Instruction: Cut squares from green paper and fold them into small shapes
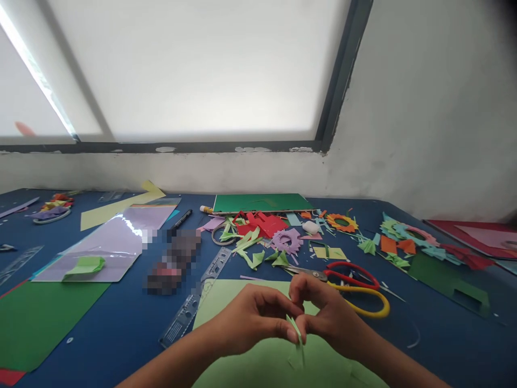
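Note:
Both hands meet at the lower middle, over a large light green sheet (226, 302). Between their fingertips is a small folded light green paper piece (298, 337). My left hand (258, 318) pinches it from the left, thumb and index finger closed on it. From the right, my right hand (321, 312) has its thumb and bent fingers pressed at the same piece. Just behind my right hand lie scissors (365, 291) with red and yellow handles, their blades pointing left. A clear ruler (194, 302) rests slantwise along the sheet's left edge.
Paper scraps (258, 226) and a purple paper ring (287, 241) lie behind the hands. Farther back is a dark green pad (262, 202). Purple sheets in a clear sleeve (117, 237) and a green sheet (48, 318) are left; more paper rings (416, 237) are right.

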Available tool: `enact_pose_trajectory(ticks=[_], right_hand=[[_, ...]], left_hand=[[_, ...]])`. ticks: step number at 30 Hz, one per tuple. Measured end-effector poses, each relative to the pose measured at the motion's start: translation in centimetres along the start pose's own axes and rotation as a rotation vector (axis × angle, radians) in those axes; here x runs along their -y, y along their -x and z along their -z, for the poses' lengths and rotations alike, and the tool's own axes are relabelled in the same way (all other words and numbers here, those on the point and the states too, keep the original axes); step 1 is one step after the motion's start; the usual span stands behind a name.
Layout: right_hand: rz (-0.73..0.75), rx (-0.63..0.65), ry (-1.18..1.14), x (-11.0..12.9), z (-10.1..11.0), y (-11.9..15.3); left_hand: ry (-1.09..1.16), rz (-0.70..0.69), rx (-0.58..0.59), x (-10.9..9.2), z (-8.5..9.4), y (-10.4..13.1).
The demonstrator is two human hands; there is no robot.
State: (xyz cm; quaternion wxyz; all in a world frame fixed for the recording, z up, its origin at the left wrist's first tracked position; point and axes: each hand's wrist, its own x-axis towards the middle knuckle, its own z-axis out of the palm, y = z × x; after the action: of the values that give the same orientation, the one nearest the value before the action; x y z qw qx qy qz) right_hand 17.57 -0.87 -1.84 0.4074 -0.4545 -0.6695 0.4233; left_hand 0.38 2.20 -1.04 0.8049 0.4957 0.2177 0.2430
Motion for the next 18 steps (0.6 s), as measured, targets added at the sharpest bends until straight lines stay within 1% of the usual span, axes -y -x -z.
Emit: enact_pose_trajectory(ticks=[2,5,9,11,13,15,18], right_hand=[[0.037,0.009,0.037,0.10,0.21,0.00],[0.111,0.006,0.105,0.30,0.36,0.05],[0.174,-0.091,0.283,0.41,0.13,0.17],[0.221,-0.128,0.354,0.30,0.02,0.18],[0.263,-0.144,0.404,0.07,0.01,0.17],[0.289,-0.146,0.429,-0.18,0.08,0.18],[0.290,-0.146,0.443,-0.31,0.14,0.25]], left_hand=[[0.029,-0.053,-0.075,-0.33,-0.13,0.06],[0.011,-0.153,-0.204,-0.74,-0.09,0.07],[-0.082,-0.187,-0.258,-0.81,0.04,0.10],[-0.251,-0.223,-0.314,-0.79,0.07,0.21],[-0.479,-0.296,-0.363,-0.83,0.10,0.38],[-0.669,-0.377,-0.370,-0.85,0.19,0.53],[-0.816,-0.434,-0.369,-0.69,0.43,0.60]])
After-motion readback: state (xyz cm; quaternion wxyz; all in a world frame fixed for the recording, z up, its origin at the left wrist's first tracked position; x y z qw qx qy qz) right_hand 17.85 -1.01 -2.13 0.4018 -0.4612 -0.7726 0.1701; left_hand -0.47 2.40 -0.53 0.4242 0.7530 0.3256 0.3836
